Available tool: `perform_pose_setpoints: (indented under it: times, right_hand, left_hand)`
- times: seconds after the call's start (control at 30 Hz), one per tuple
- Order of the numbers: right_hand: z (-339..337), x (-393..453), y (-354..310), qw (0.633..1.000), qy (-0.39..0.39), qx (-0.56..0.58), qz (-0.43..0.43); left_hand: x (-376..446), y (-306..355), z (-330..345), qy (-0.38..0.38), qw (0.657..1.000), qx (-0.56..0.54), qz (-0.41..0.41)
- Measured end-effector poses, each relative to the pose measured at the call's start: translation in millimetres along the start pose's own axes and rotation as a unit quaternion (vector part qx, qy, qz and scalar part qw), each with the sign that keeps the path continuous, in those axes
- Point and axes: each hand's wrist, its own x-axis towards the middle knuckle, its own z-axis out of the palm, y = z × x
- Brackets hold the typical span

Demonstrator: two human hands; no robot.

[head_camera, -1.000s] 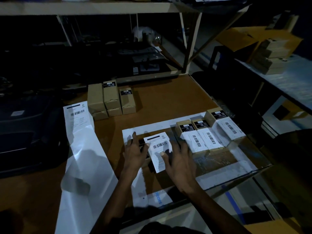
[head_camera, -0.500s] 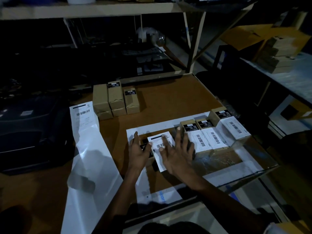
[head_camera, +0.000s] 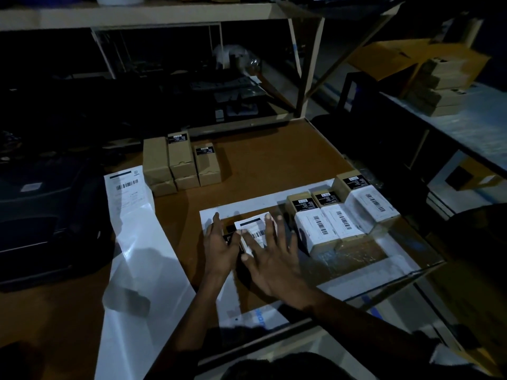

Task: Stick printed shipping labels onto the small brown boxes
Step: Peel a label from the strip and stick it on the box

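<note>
A small brown box lies mid-table with a white shipping label (head_camera: 255, 227) on top; most of the box is hidden under my hands. My left hand (head_camera: 220, 246) rests against the box's left side, fingers fairly straight. With fingers spread flat, my right hand (head_camera: 274, 256) presses on the label. To the right stand three labelled boxes (head_camera: 318, 229) (head_camera: 341, 219) (head_camera: 369, 201) in a row. A cluster of bare brown boxes (head_camera: 181, 163) sits at the back left. A long strip of label backing with one printed label (head_camera: 127, 187) runs along the left.
A dark printer (head_camera: 41, 215) sits at the far left. A glass sheet (head_camera: 384, 256) covers the table's right part, its edge near the drop-off. Shelving (head_camera: 164, 15) stands behind. More boxes (head_camera: 439, 89) are stacked on a side table at the right.
My right hand has slid forward up the label, from its lower end to covering most of it. My left hand has stayed at the box's left side.
</note>
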Motion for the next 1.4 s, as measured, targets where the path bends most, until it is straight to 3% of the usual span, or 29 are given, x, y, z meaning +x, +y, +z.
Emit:
perform_pose_setpoints:
  times: [0.17,0.33,0.53,0.73,0.9,1.1,1.3,1.4]
  right_hand:
    - [-7,16,21,0.995,0.004,0.006,0.101]
    - [1,2,-10,1.0,-0.015,0.014,0.011]
    - [-10,13,27,0.995,0.009,0.001,0.096]
    - [7,-3,-6,1.0,0.018,0.002,-0.004]
    - [-5,16,21,0.995,0.018,0.008,0.097]
    - [9,-1,-13,0.999,0.028,0.012,0.008]
    - [-2,18,32,0.993,0.016,0.006,0.113]
    - [5,11,2,0.996,0.017,0.028,0.083]
  left_hand:
    - [2,-1,4,0.012,1.0,0.006,-0.001]
    - [7,-13,6,0.008,1.0,0.018,0.013]
    - [3,-5,8,0.02,1.0,0.013,-0.014]
    - [8,-10,6,0.009,0.999,0.042,0.017]
    - [7,-10,8,0.017,0.999,0.032,-0.002]
    - [5,-9,6,0.013,0.999,0.034,0.011]
    - [3,-2,8,0.015,0.999,0.033,-0.023]
    - [2,-1,6,0.02,0.999,0.04,-0.001]
